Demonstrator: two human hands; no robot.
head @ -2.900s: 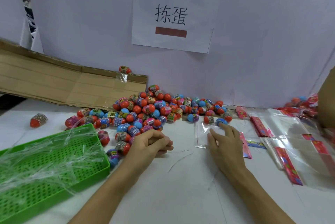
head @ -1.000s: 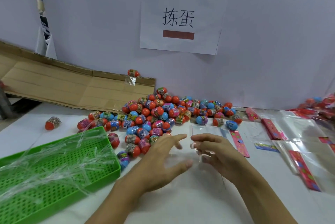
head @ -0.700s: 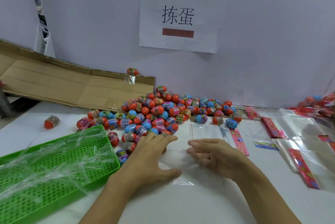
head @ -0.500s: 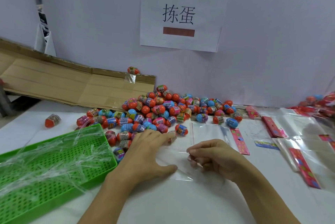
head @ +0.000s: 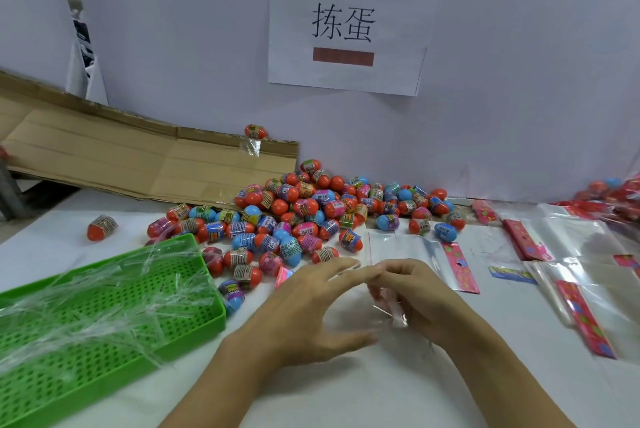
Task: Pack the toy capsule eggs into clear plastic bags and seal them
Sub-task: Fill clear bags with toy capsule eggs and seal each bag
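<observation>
A heap of red, blue and pink capsule eggs (head: 311, 212) lies on the white table against the back wall. In front of it my right hand (head: 419, 299) pinches a clear plastic bag (head: 388, 306) just above the table. My left hand (head: 311, 306) is beside it with fingers stretched out, the fingertips reaching the bag's top edge. Another clear bag with a pink header (head: 415, 251) lies flat just behind my hands.
A green perforated tray (head: 207, 316) holding clear plastic strips sits at the front left. Flattened cardboard (head: 138, 160) leans at the back left, one egg (head: 256, 132) on its edge. Stacks of clear bags (head: 571, 254) lie at the right. A lone egg (head: 101, 227) lies far left.
My left hand has lifted off the table and spread its fingers toward the bag. The right hand has raised the bag slightly and holds it more bunched.
</observation>
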